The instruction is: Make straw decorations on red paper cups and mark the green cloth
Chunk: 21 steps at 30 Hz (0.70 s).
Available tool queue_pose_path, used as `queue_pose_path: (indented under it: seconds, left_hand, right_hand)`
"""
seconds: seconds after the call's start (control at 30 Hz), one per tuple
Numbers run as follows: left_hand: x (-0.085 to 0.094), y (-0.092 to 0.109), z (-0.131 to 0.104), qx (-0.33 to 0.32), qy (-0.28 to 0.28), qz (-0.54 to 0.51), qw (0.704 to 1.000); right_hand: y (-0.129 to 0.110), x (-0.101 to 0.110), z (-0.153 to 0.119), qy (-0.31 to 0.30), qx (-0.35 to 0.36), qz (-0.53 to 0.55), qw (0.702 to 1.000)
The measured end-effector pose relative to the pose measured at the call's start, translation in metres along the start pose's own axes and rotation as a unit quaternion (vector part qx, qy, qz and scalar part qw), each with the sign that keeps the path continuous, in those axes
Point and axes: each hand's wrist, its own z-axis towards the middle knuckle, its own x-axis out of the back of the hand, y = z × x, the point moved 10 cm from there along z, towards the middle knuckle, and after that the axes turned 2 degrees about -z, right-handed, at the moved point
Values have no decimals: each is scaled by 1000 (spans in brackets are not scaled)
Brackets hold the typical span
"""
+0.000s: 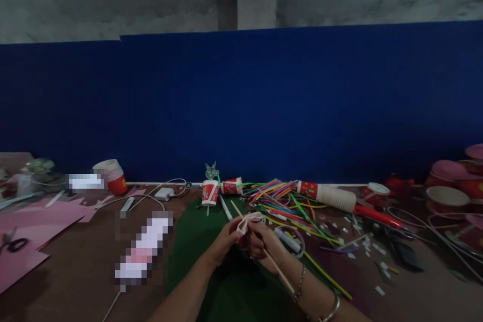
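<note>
Low in the centre of the head view, my left hand [225, 242] is closed around the left side of a crumpled red-and-white paper cup [247, 224]. From the right, my right hand [267, 244] pinches the same cup at its bent white rim. A thin wooden stick [279, 272] runs slantwise beneath my right palm and past the cup, its upper end showing beyond my fingers. Both hands are over a dark green sheet [196, 256]. Just behind them stands an upside-down red cup [210, 192] with a small animal-face cutout [212, 170] above it.
Colourful pipe cleaners [279, 201] lie behind my right hand, near a long stack of cups [335, 197] on its side. A tape roll [298, 241] and paper scraps are to the right. Pink paper [33, 231], scissors [15, 244] and cables are at left.
</note>
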Motion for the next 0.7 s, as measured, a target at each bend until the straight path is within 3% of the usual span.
queue_pose_path:
  seconds: [0.1, 0.13, 0.3, 0.47, 0.53, 0.63, 0.7]
  left_hand:
    - [-13, -1, -2, 24, -58, 7, 998]
    - [-12, -2, -3, 30, -53, 12, 998]
    - [7, 4, -2, -17, 52, 63, 996]
    - [31, 7, 0, -33, 147, 59, 987]
    - [26, 4, 2, -21, 117, 41, 992]
    - [-1, 0, 3, -15, 1, 39, 999]
    - [-10, -2, 0, -14, -27, 79, 996]
  right_hand:
    - [6, -3, -2, -10, -39, -10, 999]
    - [6, -4, -3, -16, -47, -17, 999]
    - [-10, -6, -9, -57, -30, -137, 989]
    - [-28, 3, -13, -67, 13, -374, 925]
    - [-33, 9, -13, -50, 25, -407, 912]
    - [-34, 18, -12, -22, 31, -404, 914]
    - [-31, 20, -12, -26, 27, -405, 914]
